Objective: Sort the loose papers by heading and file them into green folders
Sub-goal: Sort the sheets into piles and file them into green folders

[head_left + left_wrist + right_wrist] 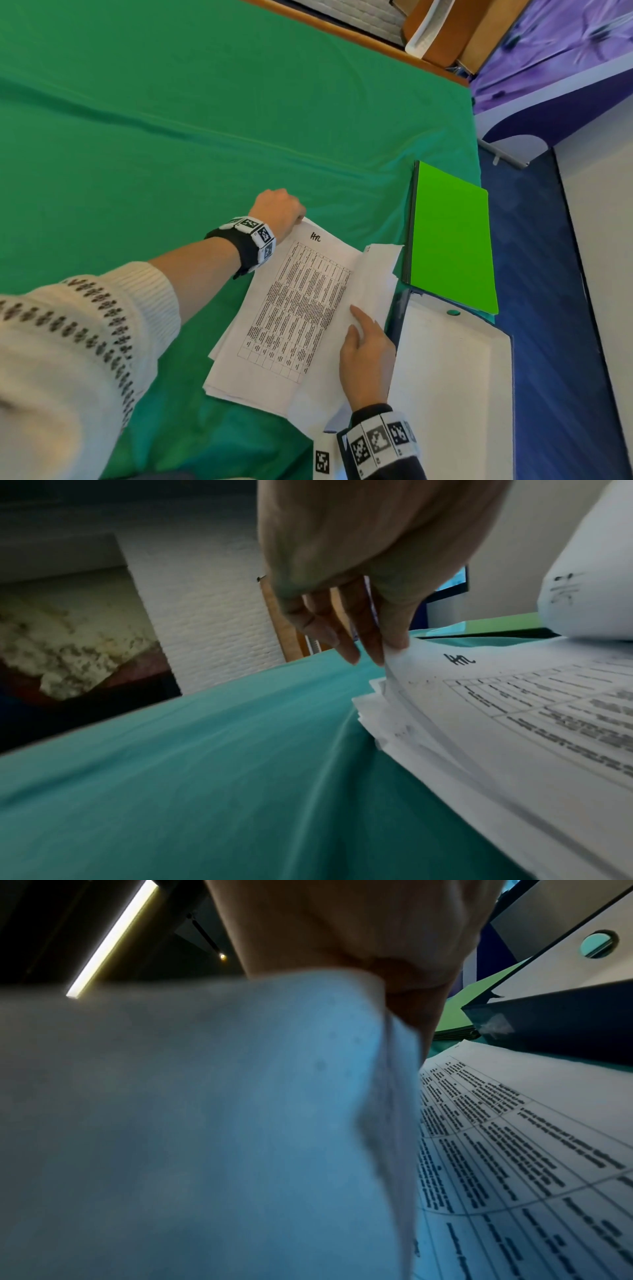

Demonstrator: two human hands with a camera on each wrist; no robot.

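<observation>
A stack of loose papers (291, 318) lies on the green cloth. Its top sheet (496, 710) shows a printed table under a handwritten heading. My left hand (291, 212) sits at the stack's far left corner, and in the left wrist view its fingers (373, 642) pinch the top sheet's corner and lift it slightly. My right hand (359, 325) holds a few turned-back sheets (376, 274) raised along the stack's right edge, index finger laid on them. Those sheets (205, 1110) fill the right wrist view. A closed bright green folder (452, 236) lies right of the stack.
A white binder (452, 377) with a round hole lies at the table's right edge, below the green folder and against the stack. Green cloth (171, 137) covers the wide table to the left and beyond. Blue floor and white furniture lie to the right.
</observation>
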